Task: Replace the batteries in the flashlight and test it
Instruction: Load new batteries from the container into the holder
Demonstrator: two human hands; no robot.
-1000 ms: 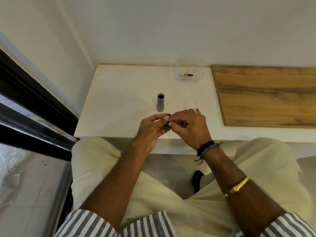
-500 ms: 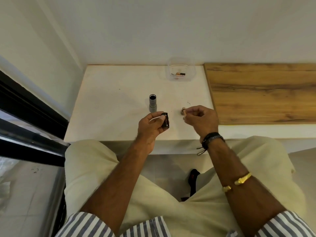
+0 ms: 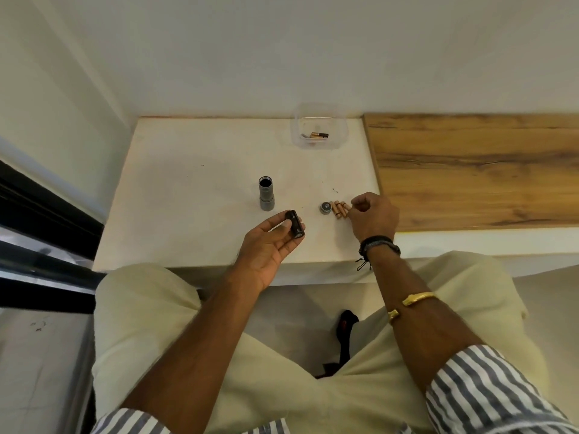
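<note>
We found the flashlight in pieces on the white table (image 3: 188,183). Its grey body (image 3: 266,198) stood upright with the open end up, well apart from both hands. The left hand (image 3: 266,249) held the black battery carrier (image 3: 295,227) lightly between thumb and fingertips, above the near part of the table. The right hand (image 3: 374,216) was apart from the left, its fingers curled at the end of a row of loose copper-coloured batteries (image 3: 338,209). We could not tell whether it pinched 1 of them or only touched it. The tail cap (image 3: 325,208) lay just beside that row. A clear tub (image 3: 343,130) at the back held a few more cells (image 3: 319,135).

The main hazard, we judged, was confusion. The 2 groups of batteries looked alike, so a spent one could go back into the carrier and the test would fail for no visible reason. Polarity was the next trap, since 1 battery seated backwards would give the same dead result. The loose row lay on a smooth top, and a careless nudge could send batteries or the cap rolling away. A reach toward the tub passed near the standing body, which a sleeve or wrist could topple. The carrier's light hold could also slip under pressing force.
</note>
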